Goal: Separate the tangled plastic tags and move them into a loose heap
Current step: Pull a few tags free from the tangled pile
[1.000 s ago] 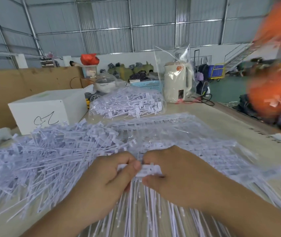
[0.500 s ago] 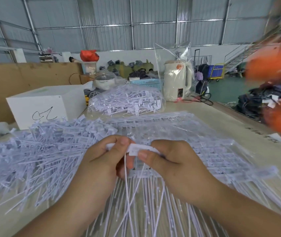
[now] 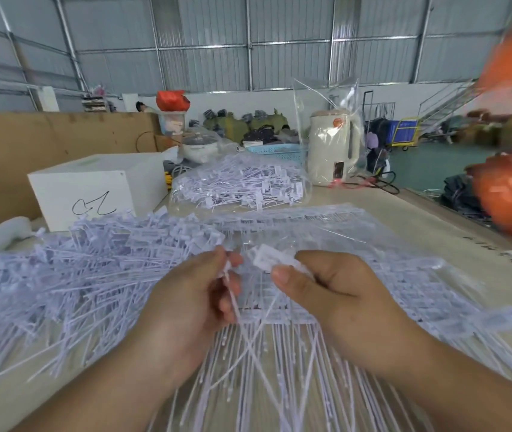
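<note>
White plastic tags with long thin tails cover the table. A loose heap of tags [image 3: 70,275] lies to the left, and flat joined sheets of tags [image 3: 357,244] spread under and right of my hands. My left hand [image 3: 198,294] pinches one tag [image 3: 231,291] by its head, its tail hanging down past my fingers. My right hand [image 3: 332,285] pinches the white head block of a tag strip [image 3: 270,258] between thumb and fingers. A small gap separates the two held pieces.
A bagged pile of tags [image 3: 242,185] sits behind, with a white box [image 3: 92,185] to its left, a cream kettle [image 3: 332,148] in clear plastic and a blue basket [image 3: 276,151]. Blurred orange shapes [image 3: 510,188] fill the right edge. A cardboard wall [image 3: 30,145] stands left.
My hands rose from the sheet and pulled apart; the piece they pinched together has split, one tag staying in my left hand and the strip in my right.
</note>
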A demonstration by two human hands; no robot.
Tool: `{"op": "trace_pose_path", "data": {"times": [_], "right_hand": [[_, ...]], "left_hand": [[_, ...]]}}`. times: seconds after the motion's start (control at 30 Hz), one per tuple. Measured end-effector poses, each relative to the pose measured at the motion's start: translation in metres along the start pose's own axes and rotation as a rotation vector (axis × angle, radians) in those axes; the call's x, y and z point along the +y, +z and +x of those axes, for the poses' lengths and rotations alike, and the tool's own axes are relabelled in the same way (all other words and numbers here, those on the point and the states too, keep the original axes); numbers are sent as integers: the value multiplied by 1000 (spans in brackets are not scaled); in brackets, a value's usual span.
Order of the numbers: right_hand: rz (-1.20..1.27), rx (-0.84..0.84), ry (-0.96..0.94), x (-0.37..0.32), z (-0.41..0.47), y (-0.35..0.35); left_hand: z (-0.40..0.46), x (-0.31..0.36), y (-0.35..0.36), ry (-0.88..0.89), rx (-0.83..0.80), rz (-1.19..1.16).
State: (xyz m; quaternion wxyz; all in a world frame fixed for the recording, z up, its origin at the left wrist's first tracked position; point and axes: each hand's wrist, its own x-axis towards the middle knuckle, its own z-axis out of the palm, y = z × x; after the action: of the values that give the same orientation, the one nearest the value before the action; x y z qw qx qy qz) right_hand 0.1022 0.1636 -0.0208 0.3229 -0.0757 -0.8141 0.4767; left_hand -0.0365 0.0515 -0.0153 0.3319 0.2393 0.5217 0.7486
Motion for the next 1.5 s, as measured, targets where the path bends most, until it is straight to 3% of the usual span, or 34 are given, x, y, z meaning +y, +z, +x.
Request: {"op": "trace_pose_path", "data": {"times": [0.1, 0.2, 0.37, 0.67, 0.8, 0.93, 1.03, 1.17, 1.23, 1.37, 1.5], "right_hand": [[-72, -170, 47, -2, 0, -3], [-80, -226, 47, -8, -2, -2], [-128, -224, 82, -8, -2, -4], [-28, -306, 65, -10, 0, -11], [-83, -205, -33, -8, -1, -13], [28, -18, -172, -13, -4, 7], [37, 33, -166, -13, -5, 17], [14, 265, -116, -15, -4, 4], [10, 185, -117, -15, -4, -5], [-88, -142, -144, -10, -8, -4], [-151, -185, -191, -7, -9, -1]], "left_hand": [[-6, -3, 8, 119, -191, 171], [-9, -5, 10, 166, -283, 278], [-12, -7, 6, 210, -346, 385], [-12, -2, 4, 232, -363, 324], [-17, -2, 10, 245, -287, 218], [-25, -5, 26, 152, -200, -137], [-24, -11, 29, 120, -164, -202], [-10, -3, 13, 108, -50, -238], [-4, 3, 4, 152, -67, -108], [-11, 0, 6, 242, -257, 208], [-16, 1, 7, 275, -299, 255]]}}
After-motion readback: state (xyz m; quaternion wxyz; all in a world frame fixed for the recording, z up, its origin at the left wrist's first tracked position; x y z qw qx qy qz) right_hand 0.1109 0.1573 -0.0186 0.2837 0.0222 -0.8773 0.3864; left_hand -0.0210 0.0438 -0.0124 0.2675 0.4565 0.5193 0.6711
